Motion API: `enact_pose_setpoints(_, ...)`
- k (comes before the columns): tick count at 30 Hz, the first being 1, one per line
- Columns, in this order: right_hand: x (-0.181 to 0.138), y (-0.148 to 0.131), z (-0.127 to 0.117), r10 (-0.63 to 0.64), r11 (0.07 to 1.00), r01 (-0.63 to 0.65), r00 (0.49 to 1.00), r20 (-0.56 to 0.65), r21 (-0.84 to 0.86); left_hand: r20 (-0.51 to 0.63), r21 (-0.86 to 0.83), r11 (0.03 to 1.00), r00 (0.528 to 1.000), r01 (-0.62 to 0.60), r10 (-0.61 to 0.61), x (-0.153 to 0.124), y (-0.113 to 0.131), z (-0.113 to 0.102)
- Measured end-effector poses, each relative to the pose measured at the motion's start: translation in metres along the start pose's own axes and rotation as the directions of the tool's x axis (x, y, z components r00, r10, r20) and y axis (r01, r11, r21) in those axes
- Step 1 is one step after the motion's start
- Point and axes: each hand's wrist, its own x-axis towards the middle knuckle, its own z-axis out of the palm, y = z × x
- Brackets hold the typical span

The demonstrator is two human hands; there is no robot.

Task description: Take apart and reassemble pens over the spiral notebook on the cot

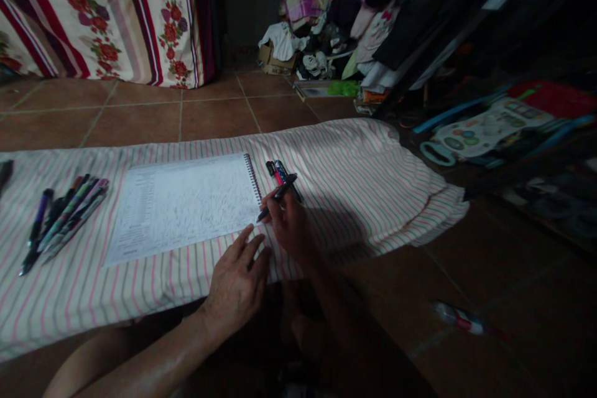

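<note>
A spiral-bound notebook [196, 199] lies on a striped cloth [364, 180], its page covered with dark marks that I cannot read. My right hand [290, 224] grips a black pen [282, 188], whose tip is at the notebook's lower right corner. Close to that same corner, my left hand [240, 277] rests with fingers stretched out and holds nothing. Just beyond the right hand lie several pens [276, 168], partly hidden by it. Left of the notebook is a bunch of pens [69, 214].
A flowered curtain [135, 18] hangs at the back left above a tiled floor [219, 106]. Clothes [336, 12] are heaped at the back, near a cardboard box [277, 62]. On the right stands a colourful plastic toy [494, 127]. A bottle [459, 318] lies on the floor.
</note>
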Motion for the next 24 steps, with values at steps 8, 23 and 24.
enact_pose_setpoints(8, 0.003, -0.003, -0.002, -0.053, 0.997, 0.055, 0.998, 0.034, -0.063, 0.009, 0.004, 1.000, 1.000, 0.002, -0.002, -0.001, -0.001, 0.000)
enact_pose_setpoints(23, 0.027, 0.011, -0.042, 0.094, 0.992, -0.117, 0.924, -0.370, -0.041, 0.008, 0.020, 1.000, 1.000, 0.004, -0.004, 0.001, 0.002, 0.000)
enact_pose_setpoints(24, 0.028, 0.014, -0.043, 0.085, 0.987, -0.130, 0.920, -0.382, -0.096, 0.002, 0.023, 1.000, 1.000, 0.004, -0.004, 0.001, 0.002, 0.000)
